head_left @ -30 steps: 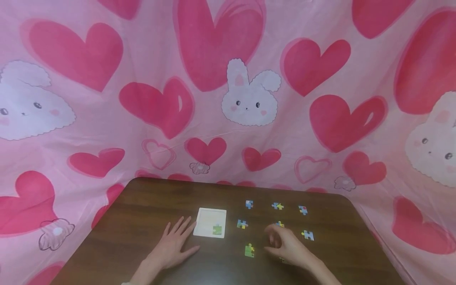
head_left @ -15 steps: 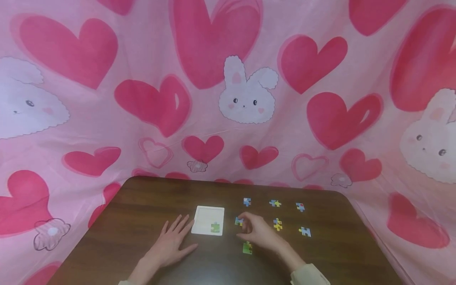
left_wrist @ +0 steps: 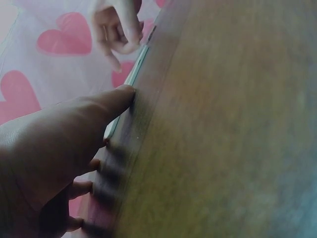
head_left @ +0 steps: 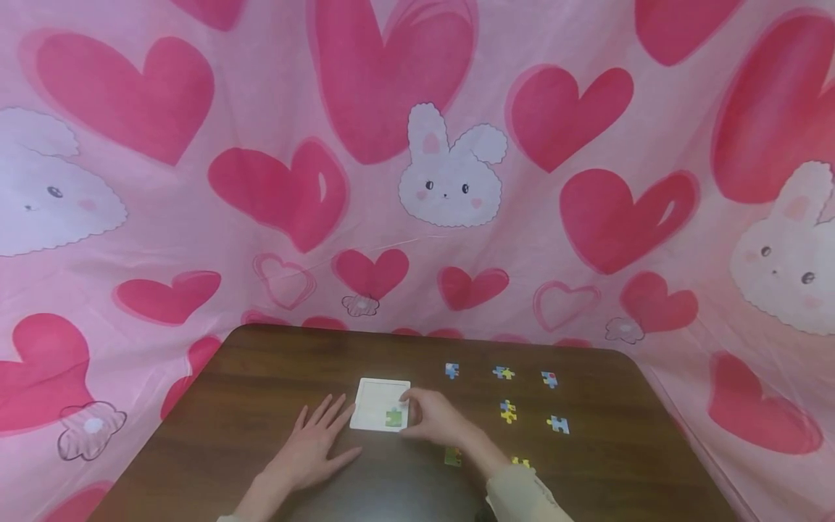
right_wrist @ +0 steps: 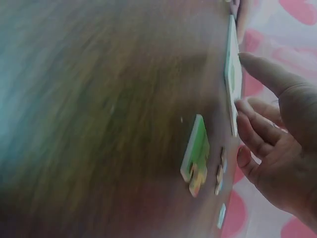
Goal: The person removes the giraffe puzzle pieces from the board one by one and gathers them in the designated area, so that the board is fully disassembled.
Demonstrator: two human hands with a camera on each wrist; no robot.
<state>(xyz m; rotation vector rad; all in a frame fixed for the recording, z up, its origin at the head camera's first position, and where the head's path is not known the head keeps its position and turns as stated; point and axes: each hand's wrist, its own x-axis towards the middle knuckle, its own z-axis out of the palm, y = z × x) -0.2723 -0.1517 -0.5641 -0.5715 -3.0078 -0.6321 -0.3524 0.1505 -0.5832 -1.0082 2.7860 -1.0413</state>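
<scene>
A white square puzzle board [head_left: 373, 399] lies on the table, with a green jigsaw piece [head_left: 394, 417] in its lower right corner. My left hand [head_left: 309, 448] is spread flat on the wood, its fingertips at the board's left edge. My right hand [head_left: 438, 419] is at the board's right side, thumb near the lower corner and index finger near the upper. Between those two fingertips I see no piece. In the right wrist view the thumb looks straight and the other fingers [right_wrist: 260, 130] loosely bent. A green jigsaw piece [right_wrist: 196, 151] lies flat near this hand.
Several loose jigsaw pieces lie to the right: blue [head_left: 452, 371], blue-yellow [head_left: 504, 373], red-spotted [head_left: 549, 379], yellow [head_left: 508, 412], light blue [head_left: 558, 424] and another yellow [head_left: 520, 462]. The brown table [head_left: 280, 377] meets a pink heart-print cloth [head_left: 274, 94].
My right hand has moved left from the loose pieces to the board, uncovering two yellow pieces. A blue-green piece seen earlier is now behind that hand or gone. My left hand stays put.
</scene>
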